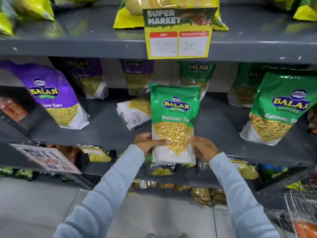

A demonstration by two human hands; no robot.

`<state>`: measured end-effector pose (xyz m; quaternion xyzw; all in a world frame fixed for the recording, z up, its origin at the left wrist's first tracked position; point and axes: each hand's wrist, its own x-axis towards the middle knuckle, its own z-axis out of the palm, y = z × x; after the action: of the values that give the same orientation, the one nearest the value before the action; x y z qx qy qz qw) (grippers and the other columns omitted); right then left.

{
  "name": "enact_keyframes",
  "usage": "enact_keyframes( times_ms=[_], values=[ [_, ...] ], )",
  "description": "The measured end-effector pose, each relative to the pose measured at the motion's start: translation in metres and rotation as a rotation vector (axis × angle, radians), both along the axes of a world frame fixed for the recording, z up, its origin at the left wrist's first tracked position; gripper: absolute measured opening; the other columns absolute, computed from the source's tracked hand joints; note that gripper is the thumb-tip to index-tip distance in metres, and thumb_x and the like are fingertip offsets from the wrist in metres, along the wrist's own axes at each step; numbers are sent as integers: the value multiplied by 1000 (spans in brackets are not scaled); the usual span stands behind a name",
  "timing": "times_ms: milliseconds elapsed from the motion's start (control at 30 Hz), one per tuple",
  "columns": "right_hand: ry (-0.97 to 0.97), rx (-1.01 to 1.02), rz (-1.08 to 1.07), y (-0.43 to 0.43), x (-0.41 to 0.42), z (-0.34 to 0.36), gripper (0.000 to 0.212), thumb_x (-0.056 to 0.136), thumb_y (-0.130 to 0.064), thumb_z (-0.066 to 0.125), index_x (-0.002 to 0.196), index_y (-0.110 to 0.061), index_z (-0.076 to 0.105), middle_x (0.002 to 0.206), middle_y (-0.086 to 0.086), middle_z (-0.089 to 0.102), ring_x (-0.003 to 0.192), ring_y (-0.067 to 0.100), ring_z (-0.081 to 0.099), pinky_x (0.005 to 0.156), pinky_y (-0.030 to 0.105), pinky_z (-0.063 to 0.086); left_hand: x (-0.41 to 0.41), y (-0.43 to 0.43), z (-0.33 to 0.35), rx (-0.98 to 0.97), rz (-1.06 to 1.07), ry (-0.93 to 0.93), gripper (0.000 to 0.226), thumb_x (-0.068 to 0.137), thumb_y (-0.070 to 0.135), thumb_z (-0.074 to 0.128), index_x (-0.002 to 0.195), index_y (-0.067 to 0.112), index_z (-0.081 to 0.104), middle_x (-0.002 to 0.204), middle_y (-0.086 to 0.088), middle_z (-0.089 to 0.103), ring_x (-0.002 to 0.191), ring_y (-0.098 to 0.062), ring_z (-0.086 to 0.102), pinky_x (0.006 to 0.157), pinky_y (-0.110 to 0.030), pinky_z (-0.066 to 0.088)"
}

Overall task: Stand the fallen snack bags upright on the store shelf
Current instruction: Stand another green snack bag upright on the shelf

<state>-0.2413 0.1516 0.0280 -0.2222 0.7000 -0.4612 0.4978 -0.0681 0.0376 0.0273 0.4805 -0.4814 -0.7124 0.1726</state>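
A green Ratlami Sev bag (174, 117) is held upright at the front edge of the middle grey shelf (106, 133). My left hand (147, 141) grips its lower left side and my right hand (204, 147) grips its lower right side. Just behind it to the left, another snack bag (133, 112) lies fallen on its back. A purple Aloo Sev bag (56, 98) leans upright at the left, and a second green Ratlami Sev bag (276, 109) stands at the right. More bags stand along the shelf's back.
A yellow price sign (178, 33) hangs from the upper shelf's edge right above the held bag. Yellow bags sit on the top shelf. Lower shelves hold mixed snack packs and a tilted promo card (46, 158). A wire basket (301, 208) shows at the bottom right.
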Motion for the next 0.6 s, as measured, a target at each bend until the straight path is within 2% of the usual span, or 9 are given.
enact_keyframes(
  times_ms=[33, 100, 167, 200, 267, 333, 467, 600],
  values=[
    [38, -13, 73, 6, 11, -1, 54, 57, -40, 79, 102, -12, 65, 113, 14, 67, 100, 27, 65, 95, 39, 51, 8, 3, 0, -18, -17, -19, 44, 56, 8, 87, 96, 7, 72, 96, -9, 76, 84, -20, 73, 76, -33, 60],
    [89, -45, 112, 17, 30, -7, 56, 58, -21, 85, 108, -15, 62, 110, 6, 70, 93, 13, 67, 75, 20, 56, 22, 8, 0, -45, -52, -30, 34, 59, 6, 85, 91, 14, 73, 91, -3, 76, 75, -13, 73, 65, -24, 59],
    [117, -88, 65, 26, 45, -7, 47, 57, -18, 86, 95, -26, 61, 95, -12, 68, 76, -5, 65, 56, 4, 48, 35, 13, 0, -54, -82, -6, 32, 62, 4, 83, 90, 16, 73, 95, -3, 75, 79, -13, 72, 64, -21, 58],
    [138, -90, 49, 29, 50, -5, 45, 56, -21, 87, 90, -29, 58, 90, -18, 64, 73, -8, 61, 55, 3, 46, 40, 17, 0, -57, -84, 5, 33, 62, 4, 83, 91, 16, 72, 99, -4, 75, 83, -14, 72, 67, -22, 58],
    [201, -49, 49, 32, 59, 1, 55, 56, -29, 86, 101, -28, 55, 94, -16, 61, 81, 2, 59, 72, 13, 48, 49, 24, 2, -75, -80, 22, 38, 61, 6, 84, 96, 14, 72, 104, -7, 74, 92, -19, 71, 78, -29, 57],
    [262, -2, 44, 33, 65, 6, 75, 55, -32, 86, 120, -19, 51, 110, -4, 62, 96, 16, 57, 89, 30, 47, 56, 30, 4, -97, -75, 28, 46, 59, 9, 85, 103, 11, 70, 108, -8, 74, 100, -23, 69, 89, -36, 54],
    [316, 22, 29, 35, 73, 11, 84, 51, -37, 86, 124, -17, 48, 127, 4, 60, 110, 23, 57, 99, 42, 47, 63, 33, 6, -141, -83, 28, 52, 55, 16, 88, 104, 12, 69, 108, -7, 74, 102, -24, 68, 94, -42, 53],
    [337, 13, 18, 35, 76, 10, 84, 51, -36, 87, 124, -17, 49, 128, 6, 61, 114, 26, 57, 101, 46, 47, 66, 34, 6, -167, -101, 30, 72, 34, 38, 90, 100, 18, 70, 104, -2, 75, 98, -21, 70, 90, -41, 55]
  ],
)
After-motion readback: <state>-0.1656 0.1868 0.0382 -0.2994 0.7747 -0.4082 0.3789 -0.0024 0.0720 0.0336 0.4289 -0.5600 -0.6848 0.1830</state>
